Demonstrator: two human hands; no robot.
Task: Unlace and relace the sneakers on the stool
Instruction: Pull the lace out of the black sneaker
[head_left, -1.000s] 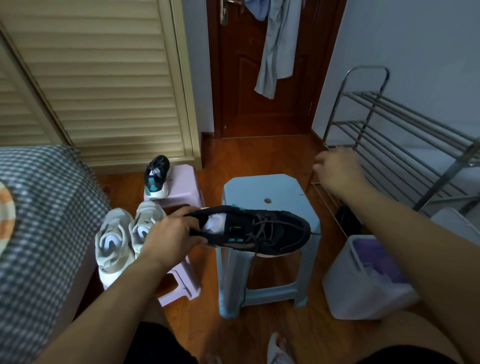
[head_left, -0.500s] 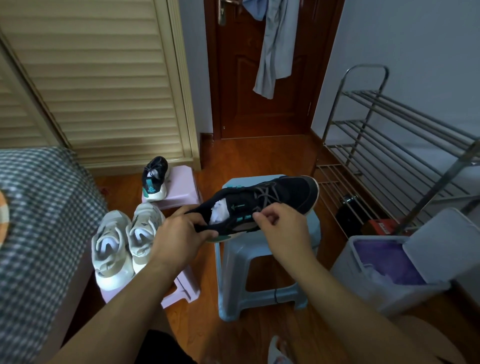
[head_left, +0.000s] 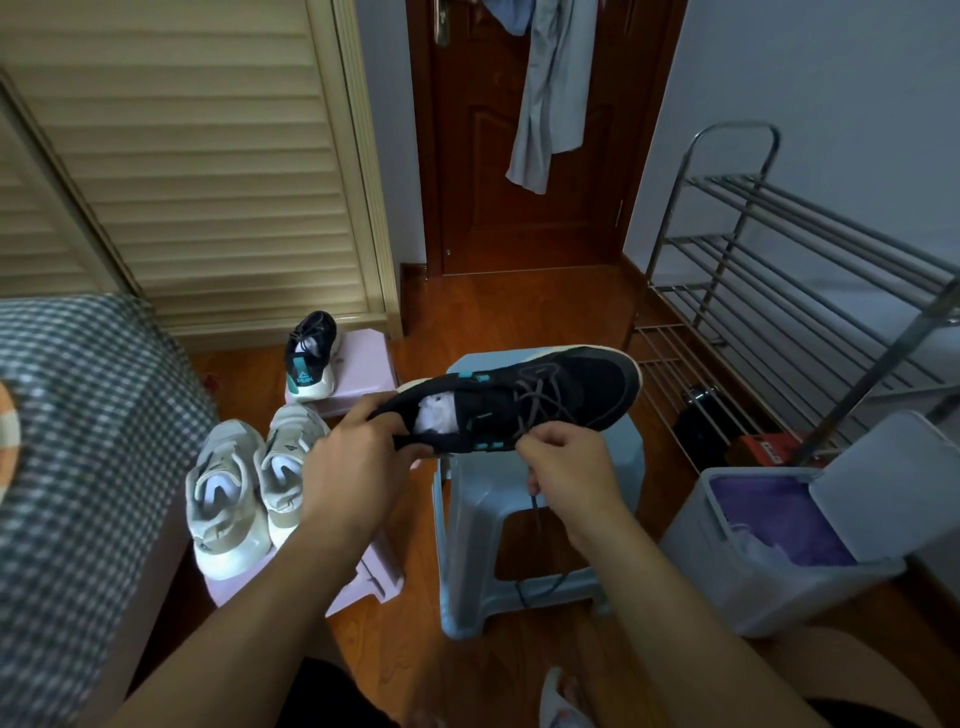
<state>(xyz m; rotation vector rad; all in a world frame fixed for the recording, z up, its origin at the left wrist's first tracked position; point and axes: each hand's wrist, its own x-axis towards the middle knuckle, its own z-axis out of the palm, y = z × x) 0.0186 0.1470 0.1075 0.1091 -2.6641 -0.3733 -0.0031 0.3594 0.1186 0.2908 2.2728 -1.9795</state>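
Observation:
A black sneaker (head_left: 566, 389) with teal accents and white paper stuffed inside hangs in the air above the light blue stool (head_left: 483, 499). My left hand (head_left: 358, 452) grips its heel collar. My right hand (head_left: 566, 457) pinches the dark lace (head_left: 537, 545) at the shoe's near side; the lace's loose end hangs down past the stool's legs. The matching black sneaker (head_left: 310, 358) stands on a pink stool (head_left: 363, 369) further back. A pair of white and beige sneakers (head_left: 249, 483) rests on a nearer pink stool (head_left: 374, 571).
A checked bedspread (head_left: 78, 441) fills the left side. A metal shoe rack (head_left: 789, 291) stands at the right, with a grey bin (head_left: 779, 587) lined in purple in front of it. Louvred wardrobe doors and a brown door lie behind.
My right hand came back from the shoe rack to the shoe and took the lace. The sneaker's toe has been lifted and turned away from me.

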